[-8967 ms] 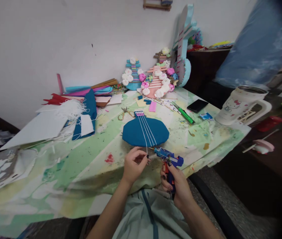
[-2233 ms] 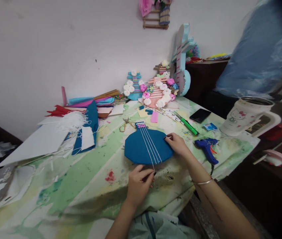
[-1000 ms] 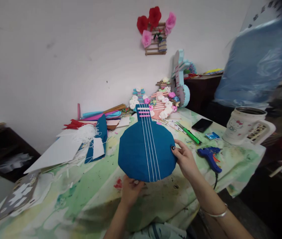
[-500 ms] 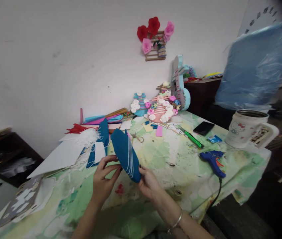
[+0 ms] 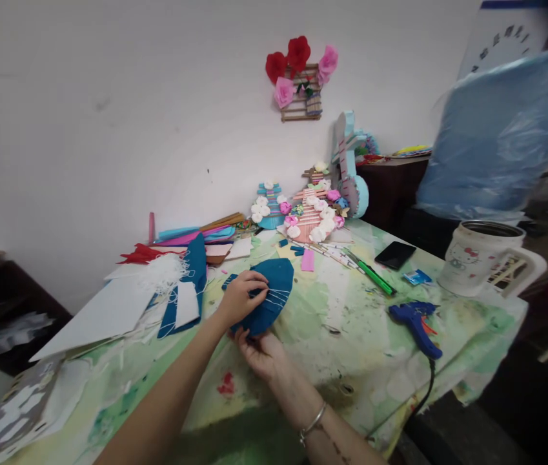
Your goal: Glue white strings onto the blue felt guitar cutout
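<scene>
A dark blue foam guitar body with white strings is lifted above the green paint-stained table cover, turned sideways. My left hand curls over its upper left part and grips it. My right hand holds its lower edge from beneath, palm up, fingers curled on the foam. A silver bangle sits on my right wrist. A blue glue gun lies on the table to the right, its cord running off the front edge.
White sheets and blue foam pieces pile at left. Flower-decorated craft guitars stand at the back by the wall. A green marker, a black phone and a white mug lie at right.
The glue gun was set down at right. Both hands lifted the blue guitar off the table, held it upright, then turned it sideways and moved it left and farther back.
</scene>
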Tool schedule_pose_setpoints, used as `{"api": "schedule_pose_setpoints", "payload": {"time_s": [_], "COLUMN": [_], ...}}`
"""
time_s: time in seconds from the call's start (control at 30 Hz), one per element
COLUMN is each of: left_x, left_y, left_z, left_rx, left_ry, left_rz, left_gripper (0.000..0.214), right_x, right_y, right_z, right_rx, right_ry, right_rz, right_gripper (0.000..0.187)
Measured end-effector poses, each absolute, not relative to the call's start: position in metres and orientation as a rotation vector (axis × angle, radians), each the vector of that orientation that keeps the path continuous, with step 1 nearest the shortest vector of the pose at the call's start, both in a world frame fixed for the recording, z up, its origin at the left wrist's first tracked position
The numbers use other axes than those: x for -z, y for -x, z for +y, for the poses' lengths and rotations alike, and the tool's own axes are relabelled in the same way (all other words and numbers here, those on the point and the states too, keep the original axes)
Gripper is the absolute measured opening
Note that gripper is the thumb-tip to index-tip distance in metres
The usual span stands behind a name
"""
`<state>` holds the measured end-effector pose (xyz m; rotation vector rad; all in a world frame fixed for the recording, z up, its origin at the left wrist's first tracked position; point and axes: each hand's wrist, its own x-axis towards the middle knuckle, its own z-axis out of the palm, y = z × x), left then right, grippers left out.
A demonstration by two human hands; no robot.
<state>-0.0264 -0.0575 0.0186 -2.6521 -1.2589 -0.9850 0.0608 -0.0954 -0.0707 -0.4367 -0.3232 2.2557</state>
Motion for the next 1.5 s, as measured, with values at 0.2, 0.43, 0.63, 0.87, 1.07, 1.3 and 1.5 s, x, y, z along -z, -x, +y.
{"api": "schedule_pose_setpoints", "payload": {"time_s": [0.2,0.43,0.63,0.87,1.07,1.3,1.5], "left_x": [-0.001,0.011,0.022,0.03,0.035,0.039,0.041], "left_y": [-0.001,0.007,0.015,0.016,0.015,0.013,0.013], "left_z": [-0.037,-0.027,-0.023,-0.025,-0.029,-0.029,-0.027], "left_rx": [0.55,0.482,0.741,0.966,1.102,1.178,1.245], "left_ry": [2.885,2.957,2.984,2.97,2.93,2.905,2.904], "left_rz": [-1.2,-1.226,-1.278,-1.29,-1.321,-1.392,-1.457], "left_gripper": [0.016,0.012,0.009,0.011,0.01,0.008,0.007], "right_x": [0.062,0.065,0.075,0.076,0.087,0.049,0.013], "right_y": [-0.094,-0.226,-0.336,-0.383,-0.404,-0.391,-0.352], "right_z": [-0.151,-0.192,-0.156,-0.127,-0.106,-0.149,-0.143], "right_rx": [-2.169,-1.668,-0.124,0.459,0.216,-0.153,-0.927], "right_ry": [0.457,1.056,1.824,2.017,2.19,2.006,1.433], "right_rz": [-0.29,-0.916,-1.295,-1.359,-1.588,-1.479,-1.392], "right_gripper": [0.027,0.033,0.039,0.055,0.044,0.037,0.029]}}
